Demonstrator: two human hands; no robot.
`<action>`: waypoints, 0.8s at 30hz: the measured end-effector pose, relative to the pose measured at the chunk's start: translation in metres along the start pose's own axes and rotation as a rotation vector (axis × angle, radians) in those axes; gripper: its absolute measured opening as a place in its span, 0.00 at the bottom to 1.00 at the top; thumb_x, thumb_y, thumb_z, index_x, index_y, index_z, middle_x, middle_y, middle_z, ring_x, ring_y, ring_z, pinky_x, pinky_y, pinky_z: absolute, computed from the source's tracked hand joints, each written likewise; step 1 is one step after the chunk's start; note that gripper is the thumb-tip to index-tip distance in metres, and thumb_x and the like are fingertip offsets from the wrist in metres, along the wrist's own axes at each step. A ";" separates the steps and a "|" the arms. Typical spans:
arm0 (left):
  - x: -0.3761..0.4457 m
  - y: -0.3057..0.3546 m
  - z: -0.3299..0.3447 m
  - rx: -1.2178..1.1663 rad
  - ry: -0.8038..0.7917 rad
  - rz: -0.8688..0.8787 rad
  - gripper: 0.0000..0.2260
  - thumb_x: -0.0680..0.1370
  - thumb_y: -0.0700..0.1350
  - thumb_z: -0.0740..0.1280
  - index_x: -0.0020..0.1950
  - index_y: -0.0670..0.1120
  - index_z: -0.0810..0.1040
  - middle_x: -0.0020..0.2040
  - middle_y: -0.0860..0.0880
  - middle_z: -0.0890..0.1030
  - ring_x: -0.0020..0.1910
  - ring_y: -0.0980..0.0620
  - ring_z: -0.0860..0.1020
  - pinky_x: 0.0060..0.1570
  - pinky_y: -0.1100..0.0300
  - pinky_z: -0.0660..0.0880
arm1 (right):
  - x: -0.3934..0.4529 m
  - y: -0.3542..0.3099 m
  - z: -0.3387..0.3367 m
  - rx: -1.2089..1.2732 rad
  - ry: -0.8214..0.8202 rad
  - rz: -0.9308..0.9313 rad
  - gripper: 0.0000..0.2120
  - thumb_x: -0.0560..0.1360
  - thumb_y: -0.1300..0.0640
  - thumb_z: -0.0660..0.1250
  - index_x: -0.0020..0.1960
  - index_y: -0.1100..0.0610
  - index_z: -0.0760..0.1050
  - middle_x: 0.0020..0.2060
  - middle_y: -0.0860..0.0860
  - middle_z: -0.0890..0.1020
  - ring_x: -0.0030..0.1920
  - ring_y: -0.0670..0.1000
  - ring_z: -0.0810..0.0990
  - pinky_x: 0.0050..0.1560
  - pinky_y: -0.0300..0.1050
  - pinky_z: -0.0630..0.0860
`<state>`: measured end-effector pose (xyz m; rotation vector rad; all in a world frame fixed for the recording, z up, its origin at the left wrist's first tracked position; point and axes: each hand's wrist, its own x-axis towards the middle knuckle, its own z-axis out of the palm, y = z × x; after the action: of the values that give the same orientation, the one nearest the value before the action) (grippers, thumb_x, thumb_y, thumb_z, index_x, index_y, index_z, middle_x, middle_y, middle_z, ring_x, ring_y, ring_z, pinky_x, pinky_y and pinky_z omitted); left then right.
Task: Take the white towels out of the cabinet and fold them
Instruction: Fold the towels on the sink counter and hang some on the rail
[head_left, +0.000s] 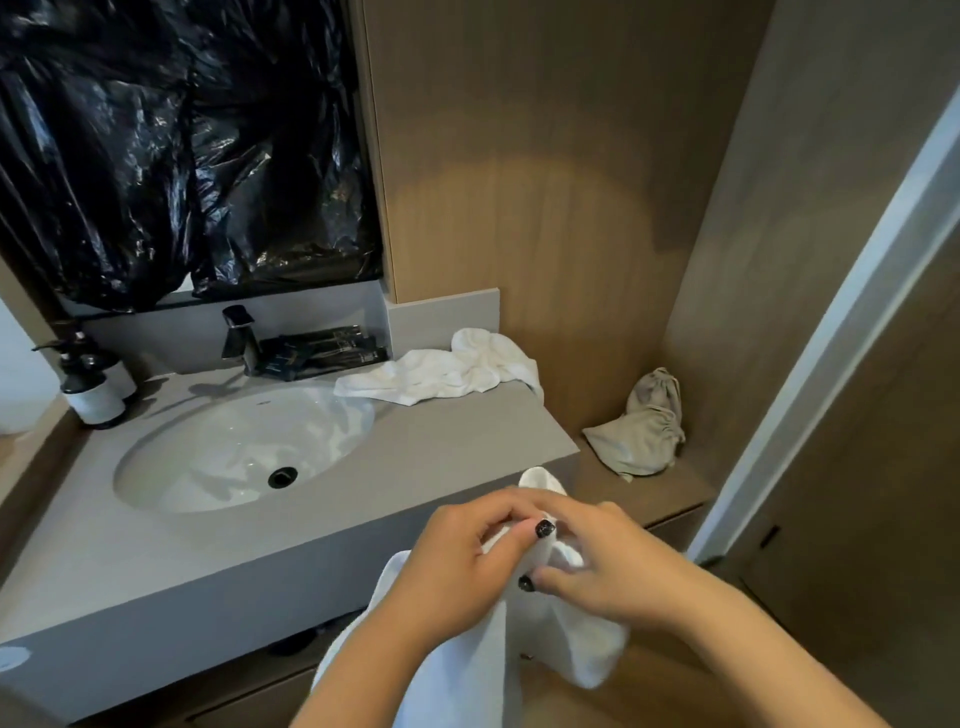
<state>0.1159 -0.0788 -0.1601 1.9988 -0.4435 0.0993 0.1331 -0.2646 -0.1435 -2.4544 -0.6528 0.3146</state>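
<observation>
Two white terry towels. One soft, limp towel (467, 654) at 6 o'clock, off the counter's front edge, bunched at the top, pinched by left hand (457, 566) and right hand (613, 566), hanging in loose folds. Second crumpled towel (447, 371) at 12 o'clock on smooth grey counter (457, 441). Glossy oval sink (239, 447) at 10 o'clock. Two dark pump bottles (93, 379). Beige drawstring cloth bag (641, 431) at 2 o'clock.

Held towel (576, 649): white, bunched at its upper edge, hanging in loose folds in front of the counter's front right corner. Second towel (457, 371): white, crumpled and unfolded, lying on the counter's back right corner, beside the sink.
</observation>
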 end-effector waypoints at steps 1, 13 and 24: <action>0.003 0.003 0.004 0.019 -0.011 0.006 0.06 0.77 0.52 0.64 0.45 0.58 0.81 0.42 0.59 0.83 0.43 0.57 0.80 0.45 0.61 0.76 | 0.000 0.003 0.000 0.013 0.040 -0.018 0.18 0.70 0.40 0.63 0.60 0.38 0.73 0.47 0.46 0.83 0.48 0.47 0.80 0.49 0.52 0.78; 0.019 -0.038 0.011 0.075 0.014 -0.328 0.10 0.78 0.42 0.65 0.43 0.57 0.78 0.40 0.57 0.79 0.35 0.60 0.72 0.34 0.70 0.68 | 0.025 0.049 -0.052 0.171 0.602 0.086 0.11 0.77 0.60 0.65 0.36 0.58 0.74 0.28 0.50 0.74 0.32 0.50 0.71 0.32 0.39 0.63; 0.009 -0.064 0.013 -0.001 0.285 -0.634 0.10 0.76 0.44 0.72 0.34 0.47 0.81 0.34 0.51 0.80 0.33 0.53 0.75 0.36 0.60 0.68 | 0.023 0.110 -0.057 0.771 0.846 0.575 0.14 0.79 0.61 0.60 0.61 0.51 0.77 0.51 0.53 0.79 0.51 0.55 0.78 0.49 0.52 0.78</action>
<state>0.1452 -0.0682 -0.2179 1.9957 0.3760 -0.0145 0.2154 -0.3581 -0.1632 -1.7099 0.4732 -0.2364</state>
